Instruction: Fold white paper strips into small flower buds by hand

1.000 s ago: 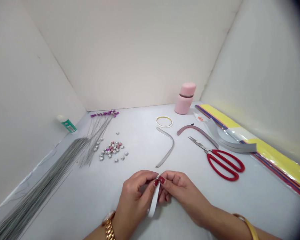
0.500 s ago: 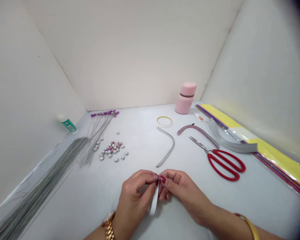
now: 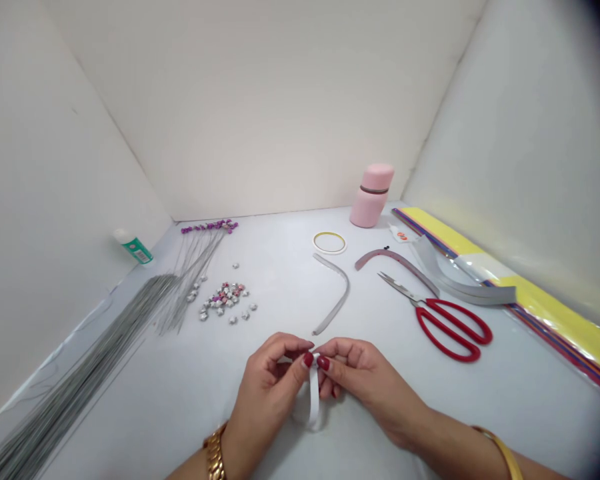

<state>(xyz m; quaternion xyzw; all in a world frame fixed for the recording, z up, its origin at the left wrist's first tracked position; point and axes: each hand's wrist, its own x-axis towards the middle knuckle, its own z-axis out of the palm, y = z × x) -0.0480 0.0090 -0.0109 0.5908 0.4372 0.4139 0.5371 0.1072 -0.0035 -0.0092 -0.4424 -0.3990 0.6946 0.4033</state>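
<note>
Between my fingertips is a narrow white paper strip (image 3: 314,400), folded at its top end and hanging down in a curve toward the table. My left hand (image 3: 275,377) pinches the folded end from the left, thumb in front. From the right, my right hand (image 3: 363,377) pinches the same end, its thumb almost touching the left one. Just beyond my hands lies a bent silver strip bundle (image 3: 343,290). To the left is a heap of small folded paper stars (image 3: 223,298), silver, pink and purple.
Red-handled scissors (image 3: 445,320) lie at right, near grey strips (image 3: 475,293) and yellow-topped packaged sheets (image 3: 545,313). Behind stand a pink flask (image 3: 371,197) and a tape roll (image 3: 330,251). Long wires (image 3: 95,353), purple-tipped stems (image 3: 210,228) and a glue bottle (image 3: 136,247) are left.
My left thumb has shifted up and forward on the strip's folded end. The strip's tail has swung slightly right and now hangs more upright.
</note>
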